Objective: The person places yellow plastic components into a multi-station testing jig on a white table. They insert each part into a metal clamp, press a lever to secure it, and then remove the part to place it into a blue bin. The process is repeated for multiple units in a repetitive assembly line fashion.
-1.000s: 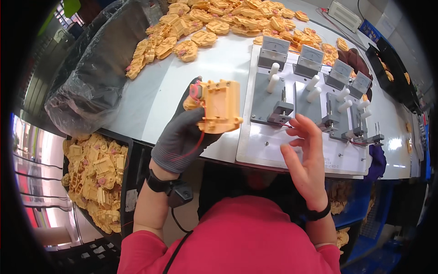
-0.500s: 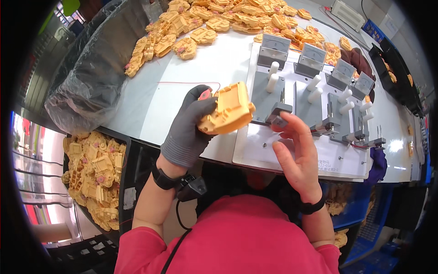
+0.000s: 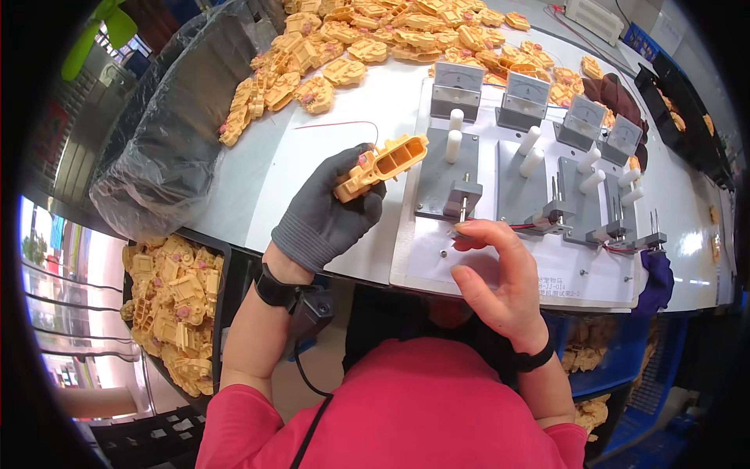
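My left hand (image 3: pixel 328 211), in a dark grey glove, grips a yellow plastic housing (image 3: pixel 398 159) above the table's front part. The housing is tilted, its open compartments turned up, and a thin red wire (image 3: pixel 361 123) trails from it. My bare right hand (image 3: pixel 500 273) is open, fingers curved and thumb apart, holding nothing. Its index fingertip lies at the front end of a metal rod on a grey block (image 3: pixel 463 197); I cannot tell whether they touch. That block belongs to the leftmost test fixture (image 3: pixel 439 173), a grey plate with two white posts.
Several similar fixtures with needle meters (image 3: pixel 525 98) stand to the right on a white board (image 3: pixel 426 270). Yellow housings (image 3: pixel 336 47) are heaped at the back, and more fill a black crate (image 3: pixel 223 313) at lower left. A plastic-lined bin (image 3: pixel 156 156) and purple cloth (image 3: pixel 655 281) flank the work.
My left hand has turned the housing over to show its other side and shifted slightly left. My right fingers have come down off the grey block toward the rod's front end.
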The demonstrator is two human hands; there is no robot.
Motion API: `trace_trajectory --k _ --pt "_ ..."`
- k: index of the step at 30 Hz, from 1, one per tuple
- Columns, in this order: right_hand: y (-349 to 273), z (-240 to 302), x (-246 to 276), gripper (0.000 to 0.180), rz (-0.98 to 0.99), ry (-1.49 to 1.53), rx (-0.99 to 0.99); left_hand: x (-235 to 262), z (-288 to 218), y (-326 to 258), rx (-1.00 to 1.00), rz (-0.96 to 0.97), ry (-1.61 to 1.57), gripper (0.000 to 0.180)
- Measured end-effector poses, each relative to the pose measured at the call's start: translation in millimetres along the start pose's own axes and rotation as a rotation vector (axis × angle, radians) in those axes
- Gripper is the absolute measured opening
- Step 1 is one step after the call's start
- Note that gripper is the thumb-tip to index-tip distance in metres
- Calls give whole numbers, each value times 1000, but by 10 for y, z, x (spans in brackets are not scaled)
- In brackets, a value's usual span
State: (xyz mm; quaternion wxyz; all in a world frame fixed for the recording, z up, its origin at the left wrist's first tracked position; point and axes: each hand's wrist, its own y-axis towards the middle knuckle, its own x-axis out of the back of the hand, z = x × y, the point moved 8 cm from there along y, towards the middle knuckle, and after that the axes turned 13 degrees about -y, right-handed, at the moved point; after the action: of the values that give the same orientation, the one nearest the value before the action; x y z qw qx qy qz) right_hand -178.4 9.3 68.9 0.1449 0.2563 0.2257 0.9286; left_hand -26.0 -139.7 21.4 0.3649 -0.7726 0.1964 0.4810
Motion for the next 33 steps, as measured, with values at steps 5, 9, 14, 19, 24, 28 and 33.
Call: trace_trajectory --k 5,9,14,19,24,28,33 --pt "2 9 7 44 -1 3 7 1 34 48 52 26 -21 29" --pt "3 13 3 44 2 -2 14 8 59 73 101 48 -73 31" --pt "2 12 14 44 1 -12 13 -58 91 66 71 -17 2 36" --pt "-1 22 9 44 1 -4 12 -14 78 124 82 -19 6 35" --pt "1 27 16 43 -5 11 17 -69 -8 159 54 58 84 33" --pt "5 22 17 41 -13 3 19 -243 -252 326 -132 125 220 30" --pt "16 48 33 40 -22 -3 23 -750 -377 523 -233 157 501 39"
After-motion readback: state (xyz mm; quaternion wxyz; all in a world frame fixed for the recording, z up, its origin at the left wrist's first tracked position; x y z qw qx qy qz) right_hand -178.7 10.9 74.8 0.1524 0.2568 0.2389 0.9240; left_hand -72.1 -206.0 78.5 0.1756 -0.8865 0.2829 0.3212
